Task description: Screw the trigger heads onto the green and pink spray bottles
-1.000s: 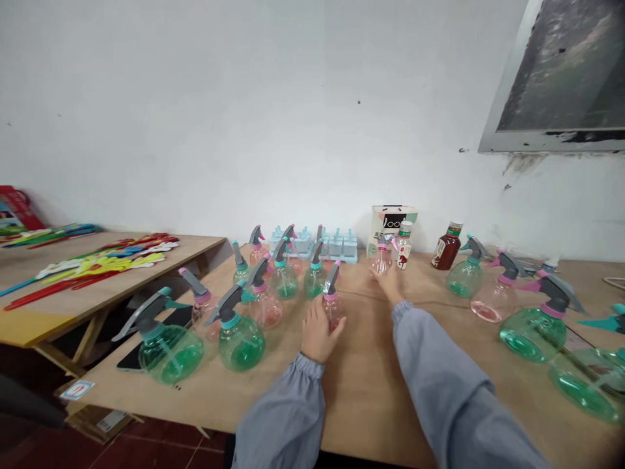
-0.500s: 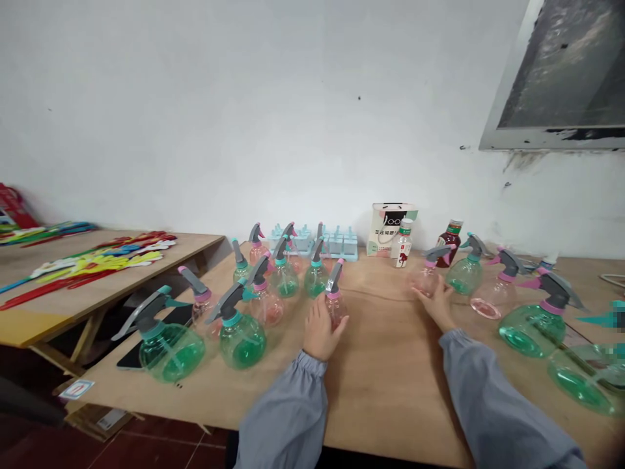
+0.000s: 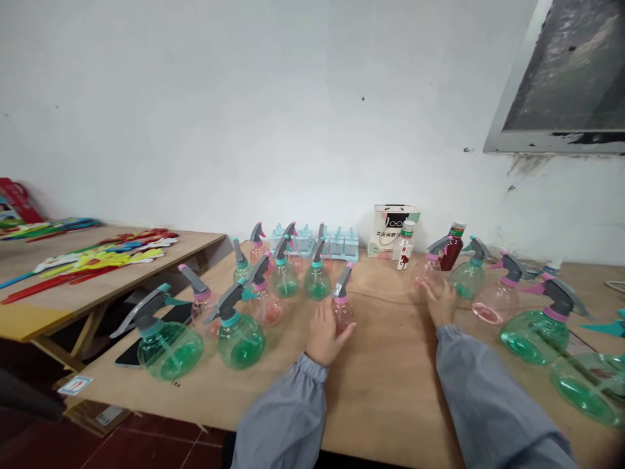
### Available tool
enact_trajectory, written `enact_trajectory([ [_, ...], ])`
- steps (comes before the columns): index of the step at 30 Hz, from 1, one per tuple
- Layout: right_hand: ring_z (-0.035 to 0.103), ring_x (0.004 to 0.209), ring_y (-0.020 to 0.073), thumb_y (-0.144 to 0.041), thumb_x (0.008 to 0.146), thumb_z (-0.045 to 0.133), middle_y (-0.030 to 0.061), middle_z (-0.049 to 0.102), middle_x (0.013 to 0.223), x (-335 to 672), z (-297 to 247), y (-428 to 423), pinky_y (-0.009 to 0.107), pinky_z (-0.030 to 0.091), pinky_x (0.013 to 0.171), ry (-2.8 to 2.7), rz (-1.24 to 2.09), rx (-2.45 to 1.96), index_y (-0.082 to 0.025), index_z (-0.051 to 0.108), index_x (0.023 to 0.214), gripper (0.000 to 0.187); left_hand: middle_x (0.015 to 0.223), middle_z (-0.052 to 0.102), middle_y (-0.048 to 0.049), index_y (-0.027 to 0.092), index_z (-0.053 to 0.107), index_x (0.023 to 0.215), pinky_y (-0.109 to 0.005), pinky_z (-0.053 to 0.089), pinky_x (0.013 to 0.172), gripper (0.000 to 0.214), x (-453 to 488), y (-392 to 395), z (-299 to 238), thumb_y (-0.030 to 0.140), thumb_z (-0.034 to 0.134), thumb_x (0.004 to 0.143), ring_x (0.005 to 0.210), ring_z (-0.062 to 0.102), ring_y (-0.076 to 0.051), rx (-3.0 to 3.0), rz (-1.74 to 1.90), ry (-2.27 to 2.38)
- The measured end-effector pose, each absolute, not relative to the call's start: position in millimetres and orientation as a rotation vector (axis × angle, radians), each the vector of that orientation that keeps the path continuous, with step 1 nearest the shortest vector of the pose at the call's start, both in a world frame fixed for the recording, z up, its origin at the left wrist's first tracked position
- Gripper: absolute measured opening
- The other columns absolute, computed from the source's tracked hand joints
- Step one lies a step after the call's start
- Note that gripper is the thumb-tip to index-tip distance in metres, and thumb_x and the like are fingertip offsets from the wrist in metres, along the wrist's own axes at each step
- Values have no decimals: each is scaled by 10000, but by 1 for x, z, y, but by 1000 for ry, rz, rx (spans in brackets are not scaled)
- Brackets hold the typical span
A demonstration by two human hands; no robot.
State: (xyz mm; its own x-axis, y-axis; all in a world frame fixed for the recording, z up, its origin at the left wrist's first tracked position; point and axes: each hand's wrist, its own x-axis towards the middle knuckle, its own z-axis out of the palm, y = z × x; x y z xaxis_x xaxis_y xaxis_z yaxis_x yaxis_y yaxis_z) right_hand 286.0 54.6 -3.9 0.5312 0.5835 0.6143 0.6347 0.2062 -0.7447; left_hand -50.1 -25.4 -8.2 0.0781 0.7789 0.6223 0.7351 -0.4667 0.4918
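Note:
My left hand [image 3: 325, 332] is wrapped around the body of a pink spray bottle [image 3: 343, 314] with a grey trigger head, which stands upright near the middle of the table. My right hand [image 3: 442, 303] grips another pink spray bottle [image 3: 426, 268] from its near side; its thumb is hardly visible. Close to my right hand stand a green spray bottle [image 3: 467, 277] and a pink one [image 3: 495, 299]. To the left of my left hand are a green spray bottle [image 3: 240, 339] and a pink one [image 3: 267, 305].
Several more spray bottles stand on both sides, including a large green one [image 3: 170, 348]. Light-blue molds [image 3: 342, 244], a paper bag [image 3: 383, 234], a white bottle [image 3: 404, 247] and a dark red bottle [image 3: 452, 251] stand at the back. Colourful gloves [image 3: 112, 257] lie on the left table [image 3: 195, 247].
My left hand and its pink spray bottle have shifted slightly right. The right hand stays at its pink bottle. The view has turned a little.

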Motion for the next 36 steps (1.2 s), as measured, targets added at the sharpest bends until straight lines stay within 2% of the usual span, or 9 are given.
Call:
enact_trajectory([
  [4, 538, 1215, 313, -693, 847, 517, 138, 603, 1248, 216, 10, 6, 515, 362, 1110, -1455, 178, -1212, -219, 588, 1242, 621, 1192, 594, -173, 143, 475, 1383, -475, 477, 848, 873, -31, -41, -1, 686, 685, 732, 1051, 582, -348, 2275, 1265, 1879],
  [8, 548, 1230, 290, -570, 747, 744, 109, 590, 1327, 152, 26, -32, 465, 416, 1070, -1716, 522, -941, -250, 479, 1405, 778, 1219, 597, -178, 148, 463, 1419, -467, 452, 869, 864, -12, -62, 0, 682, 650, 767, 1080, 572, -341, 2413, 1226, 1683],
  [10, 625, 1025, 257, -537, 749, 758, 70, 673, 1071, 141, 29, -38, 426, 487, 958, -1677, 620, -943, -249, 581, 1283, 631, 1262, 593, -177, 169, 437, 1442, -478, 436, 920, 837, -10, -68, 0, 659, 635, 793, 1119, 569, -334, 2489, 1173, 1437],
  [13, 597, 746, 197, -556, 737, 764, -3, 613, 732, 151, 31, -35, 363, 516, 805, -1547, 728, -1002, -264, 681, 871, 331, 1319, 576, -158, 219, 395, 1461, -488, 405, 1002, 728, -21, -64, 6, 588, 582, 861, 1216, 543, -316, 2413, 1252, 1257],
  [18, 606, 732, 200, -667, 565, 827, -1, 654, 714, 178, 32, -29, 361, 524, 757, -1310, 886, -1085, -245, 654, 700, 476, 1453, 458, -180, 199, 325, 1453, -493, 314, 1132, 635, -54, -6, 36, 414, 554, 901, 1395, 411, -295, 1880, 1848, 1568],
  [21, 668, 853, 248, -661, 530, 848, 18, 717, 793, 180, 35, -31, 413, 531, 858, -1251, 1004, -1014, -248, 686, 769, 505, 1533, 361, -233, 149, 246, 1488, -546, 288, 1149, 831, -61, 39, 46, 373, 666, 807, 1462, 314, -359, 1722, 1694, 1765],
  [24, 692, 948, 286, -610, 566, 848, 47, 743, 899, 179, 37, -35, 453, 521, 907, -1236, 1169, -911, -264, 696, 868, 484, 1519, 400, -256, 123, 278, 1487, -573, 299, 1137, 833, -58, 60, 40, 321, 681, 785, 1440, 356, -389, 1801, 1409, 1892],
  [31, 651, 771, 230, -602, 712, 684, 23, 672, 763, 179, 42, -37, 390, 541, 762, -1107, 1095, -853, -266, 612, 780, 351, 1456, 510, -214, 151, 362, 1480, -514, 383, 1088, 692, -58, 21, 2, 454, 557, 890, 1350, 487, -331, 2231, 1370, 1899],
  [36, 650, 780, 244, -655, 675, 664, 50, 690, 843, 176, 43, -43, 375, 528, 709, -1182, 1081, -892, -252, 626, 787, 420, 1460, 508, -211, 148, 370, 1483, -493, 387, 1080, 707, -64, 2, -3, 513, 534, 901, 1338, 492, -319, 2281, 1333, 1842],
])
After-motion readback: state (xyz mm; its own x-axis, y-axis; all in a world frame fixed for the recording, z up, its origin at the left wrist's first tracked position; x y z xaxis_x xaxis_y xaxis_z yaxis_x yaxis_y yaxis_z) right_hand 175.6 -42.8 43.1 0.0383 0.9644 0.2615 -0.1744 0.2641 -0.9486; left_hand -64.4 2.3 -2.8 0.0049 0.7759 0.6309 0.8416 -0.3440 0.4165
